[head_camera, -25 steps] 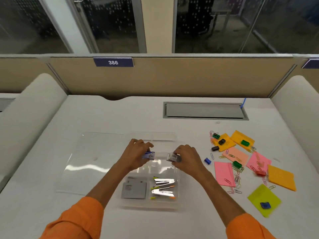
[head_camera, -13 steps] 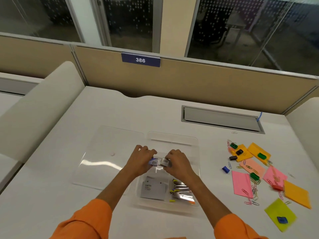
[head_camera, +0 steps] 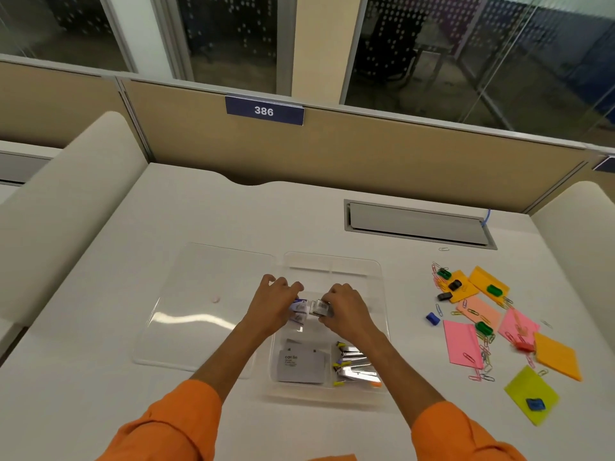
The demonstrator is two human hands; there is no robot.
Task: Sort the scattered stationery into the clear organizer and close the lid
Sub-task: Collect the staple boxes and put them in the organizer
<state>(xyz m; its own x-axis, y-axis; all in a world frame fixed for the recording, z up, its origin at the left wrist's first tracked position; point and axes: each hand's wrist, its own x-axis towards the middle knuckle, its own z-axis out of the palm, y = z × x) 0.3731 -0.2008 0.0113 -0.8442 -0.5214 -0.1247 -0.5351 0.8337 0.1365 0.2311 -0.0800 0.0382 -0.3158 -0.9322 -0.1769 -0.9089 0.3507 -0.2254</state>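
The clear organizer (head_camera: 332, 264) lies open on the white desk, its flat lid (head_camera: 206, 294) beside it on the left. My left hand (head_camera: 273, 304) grips a small blue and white box (head_camera: 298, 306) over the organizer's middle row. My right hand (head_camera: 346, 311) grips a small grey box (head_camera: 320, 307) right beside it; the two boxes nearly touch. In the near compartments lie a grey card packet (head_camera: 299, 364) and several silver staplers (head_camera: 354, 366).
Scattered at the right are coloured sticky-note pads (head_camera: 461, 342), binder clips (head_camera: 494, 289) and several paper clips (head_camera: 486, 356). A blue clip (head_camera: 432, 318) lies between them and the organizer. A grey cable hatch (head_camera: 416, 224) sits at the back.
My two hands have come together over the organizer, bringing the two small boxes side by side. The view has shifted so the desk sits further right and lower.
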